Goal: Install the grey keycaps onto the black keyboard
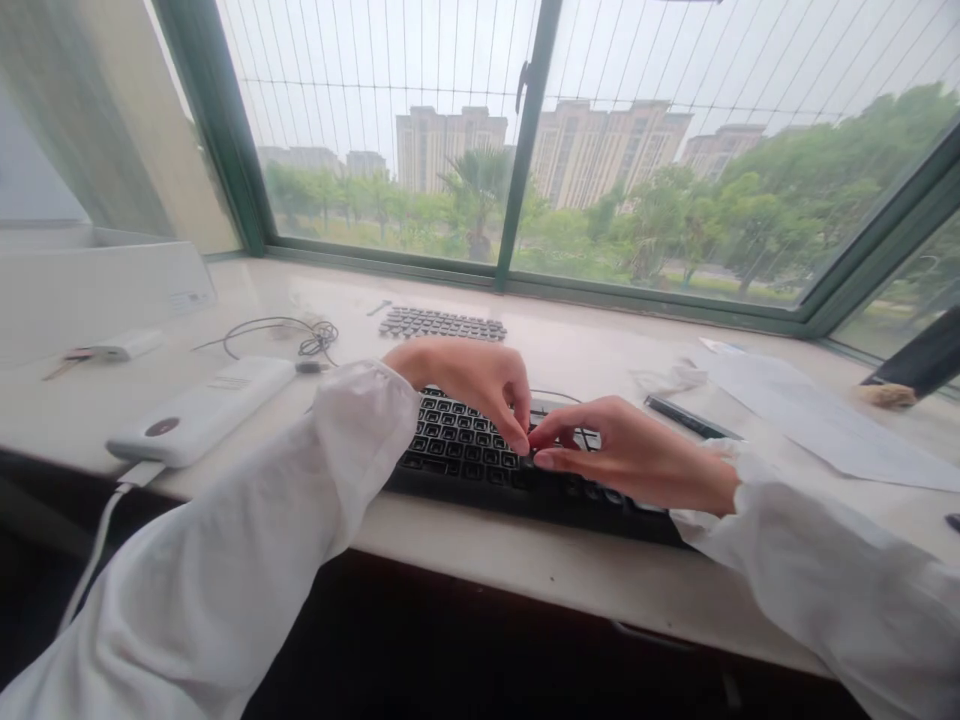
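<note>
A black keyboard (465, 450) lies along the front of the white sill, and its left part shows rows of square key sockets without caps. Over its middle, my left hand (472, 385) bends down with thumb and forefinger pinched together; what they hold, if anything, is hidden. From the right, my right hand (637, 450) reaches over the keys, its thumb and forefinger closed on a small dark piece that looks like a keycap (531, 458). The fingertips of both hands almost meet there. Behind my left hand, loose black keycaps (442, 323) lie in rows.
A white power bank (202, 410) with a plugged-in white cable (101, 545) lies at left, near a coiled black cable (319, 338) and a white box (105, 290). At right are a black pen-like object (690, 415) and white paper sheets (817, 410). A green-framed window (517, 180) stands behind.
</note>
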Demonstrator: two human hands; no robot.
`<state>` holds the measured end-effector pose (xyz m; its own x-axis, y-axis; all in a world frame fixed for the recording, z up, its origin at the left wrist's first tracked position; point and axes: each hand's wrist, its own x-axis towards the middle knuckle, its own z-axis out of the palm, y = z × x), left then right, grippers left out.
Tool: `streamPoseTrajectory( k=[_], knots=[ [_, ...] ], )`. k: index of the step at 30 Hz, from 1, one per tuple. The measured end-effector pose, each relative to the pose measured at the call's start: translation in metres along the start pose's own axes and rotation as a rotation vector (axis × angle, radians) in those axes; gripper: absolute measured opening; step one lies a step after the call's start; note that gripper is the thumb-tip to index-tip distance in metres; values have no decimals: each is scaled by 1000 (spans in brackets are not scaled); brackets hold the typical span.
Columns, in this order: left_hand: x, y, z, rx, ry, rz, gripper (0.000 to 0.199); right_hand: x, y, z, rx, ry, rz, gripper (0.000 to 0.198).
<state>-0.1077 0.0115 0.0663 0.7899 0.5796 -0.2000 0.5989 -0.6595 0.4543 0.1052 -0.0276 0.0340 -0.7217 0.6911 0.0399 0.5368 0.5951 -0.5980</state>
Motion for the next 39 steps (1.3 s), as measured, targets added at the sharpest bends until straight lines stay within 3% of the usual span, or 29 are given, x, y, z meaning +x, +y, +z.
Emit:
streamPoseTrajectory(
  k=[10, 19, 29, 39],
  knots=[
    [2, 8, 5, 13, -136, -37, 32, -5, 0, 10, 18, 16, -42, 22],
    [1, 13, 7, 31, -117, -27, 26, -5, -3, 15, -82, 77, -115, 15],
    [2, 15, 9, 82, -81, -35, 27, -5, 2, 12, -192, 65, -346, 8],
    [2, 15, 11, 109, -77, -47, 29, -6, 2, 9, -197, 8, -389, 9]
  ],
)
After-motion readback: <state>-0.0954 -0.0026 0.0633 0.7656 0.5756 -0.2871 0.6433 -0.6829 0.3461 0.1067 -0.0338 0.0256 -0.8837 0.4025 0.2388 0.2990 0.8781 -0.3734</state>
